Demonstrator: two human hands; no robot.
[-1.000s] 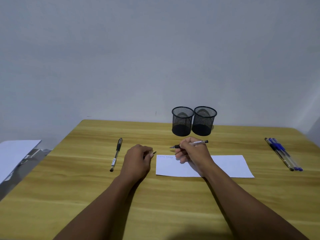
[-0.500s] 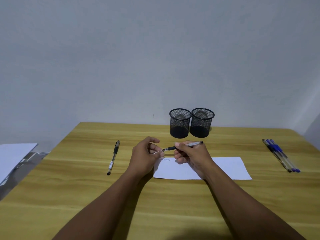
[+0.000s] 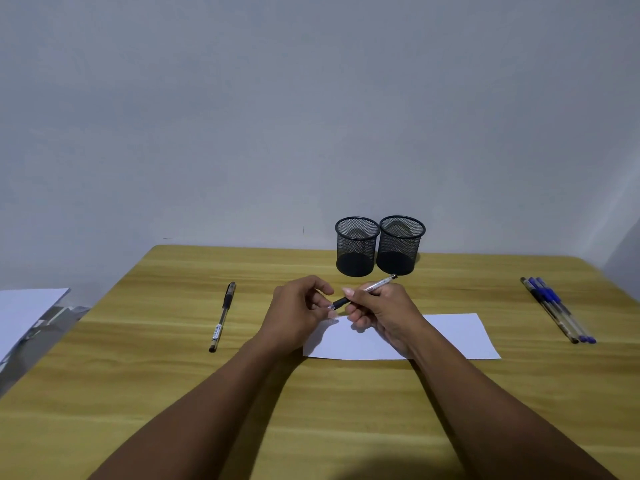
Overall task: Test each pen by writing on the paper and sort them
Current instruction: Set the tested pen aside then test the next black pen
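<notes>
Flanking both hands [image 3: 346, 313]: 1 capped pen [image 3: 222, 316] (left), bundled pens [image 3: 554, 308] right.

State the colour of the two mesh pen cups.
Both mesh pen cups are black, seen in the head view.

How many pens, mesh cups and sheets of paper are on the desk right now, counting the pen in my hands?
Pens: 5, that is 1 held, 1 lying at the left, and what looks like 3 at the right
Mesh cups: 2
Paper sheets: 1
Total: 8
</notes>
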